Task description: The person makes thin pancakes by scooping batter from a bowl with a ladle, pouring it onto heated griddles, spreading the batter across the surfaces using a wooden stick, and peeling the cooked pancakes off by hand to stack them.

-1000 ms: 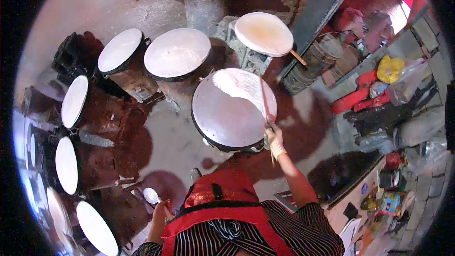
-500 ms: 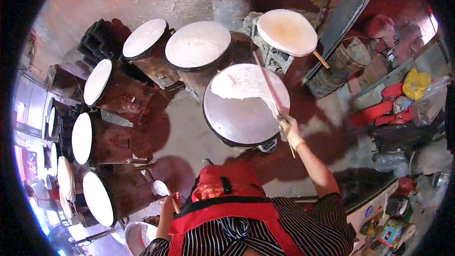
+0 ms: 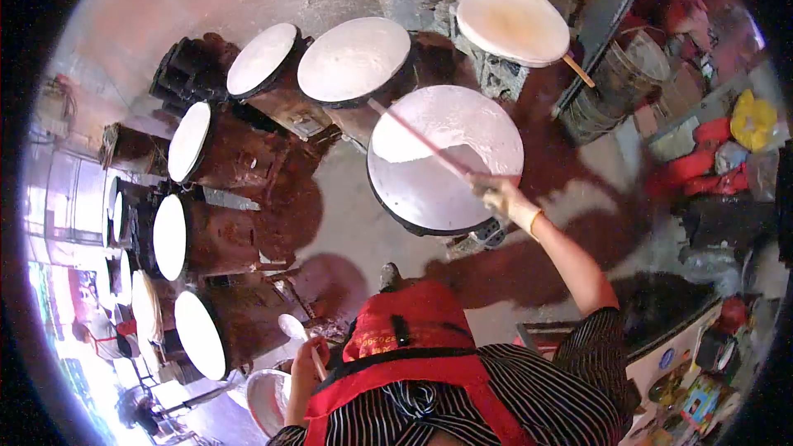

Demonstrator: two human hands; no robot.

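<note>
My right hand (image 3: 502, 196), in a pale glove, is closed on a long thin stick (image 3: 417, 139) held over the round griddle (image 3: 429, 202) in front of me. White batter (image 3: 429, 116) covers the far part of the griddle and its right side; a bare grey patch shows at the near left. At the lower left, my left hand (image 3: 307, 362) grips a ladle (image 3: 293, 328) by its handle, close to my red apron (image 3: 405, 322). The ladle's pale bowl points away from me.
More round white-topped griddles on drums, such as one (image 3: 353, 59) behind and one (image 3: 170, 237) at left, curve around. A disc (image 3: 512, 23) rests on blocks at the back. A bucket (image 3: 268, 396) stands lower left; yellow (image 3: 753, 120) and red bags lie right.
The stick has swung leftward across the griddle, and the batter has spread over more of its far and right parts. My left hand still holds the ladle. The view has shifted.
</note>
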